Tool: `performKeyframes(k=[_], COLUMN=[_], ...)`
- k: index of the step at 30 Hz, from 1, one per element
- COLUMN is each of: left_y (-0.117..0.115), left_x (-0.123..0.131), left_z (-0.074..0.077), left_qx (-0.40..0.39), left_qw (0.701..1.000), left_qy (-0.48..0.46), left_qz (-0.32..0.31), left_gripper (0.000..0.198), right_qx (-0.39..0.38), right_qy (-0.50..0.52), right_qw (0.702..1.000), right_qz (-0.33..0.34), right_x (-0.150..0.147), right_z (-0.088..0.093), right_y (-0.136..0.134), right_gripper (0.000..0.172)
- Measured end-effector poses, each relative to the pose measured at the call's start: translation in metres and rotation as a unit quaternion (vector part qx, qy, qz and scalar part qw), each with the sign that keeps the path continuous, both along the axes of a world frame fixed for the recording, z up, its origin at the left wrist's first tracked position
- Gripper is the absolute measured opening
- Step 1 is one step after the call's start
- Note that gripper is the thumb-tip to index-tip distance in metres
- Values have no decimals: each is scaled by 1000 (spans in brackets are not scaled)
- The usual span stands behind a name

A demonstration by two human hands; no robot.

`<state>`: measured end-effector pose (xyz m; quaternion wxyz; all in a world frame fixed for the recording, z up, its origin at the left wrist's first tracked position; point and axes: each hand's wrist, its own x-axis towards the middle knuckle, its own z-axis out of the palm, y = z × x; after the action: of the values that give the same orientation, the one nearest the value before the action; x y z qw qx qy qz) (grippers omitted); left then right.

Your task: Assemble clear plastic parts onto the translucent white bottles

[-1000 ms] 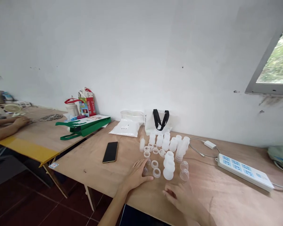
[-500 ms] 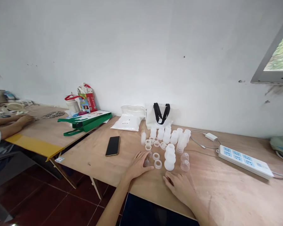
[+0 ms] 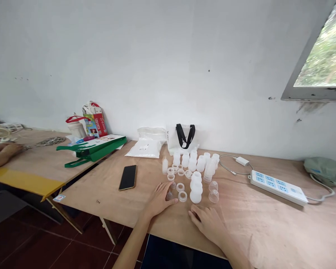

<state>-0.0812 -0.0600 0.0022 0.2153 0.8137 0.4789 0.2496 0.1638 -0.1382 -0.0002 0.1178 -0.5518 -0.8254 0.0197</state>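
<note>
Bottles (image 3: pixel 196 188) and rings (image 3: pixel 182 196) had been left unmoved on the right table (image 3: pixel 100 190); no progress was shown. Nothing was gripped by the outspread left hand (image 3: pixel 158 201), left of the rings; whether the near, half-curled right hand (image 3: pixel 208 221) was filled was hidden.

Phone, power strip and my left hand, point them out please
Phone (image 3: pixel 127 178): head view, middle of the screen.
Power strip (image 3: pixel 278 186): head view, on its top.
Left hand (image 3: pixel 157 201): head view, back of the hand.
</note>
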Motion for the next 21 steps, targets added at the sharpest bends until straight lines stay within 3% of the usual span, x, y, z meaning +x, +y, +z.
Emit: performKeyframes(k=[15,21], left_y=[1,1], left_x=[0,0], left_z=[-2,-2], left_qx=[7,15], left_qw=[1000,1000], left_qy=[-1,-4], left_qz=[-5,0], left_gripper=[70,70], right_qx=[10,7], right_qy=[22,21], right_qw=[1000,1000], right_qz=[3,3], right_x=[3,3], right_z=[-8,-3], right_y=[0,-1], right_gripper=[27,28])
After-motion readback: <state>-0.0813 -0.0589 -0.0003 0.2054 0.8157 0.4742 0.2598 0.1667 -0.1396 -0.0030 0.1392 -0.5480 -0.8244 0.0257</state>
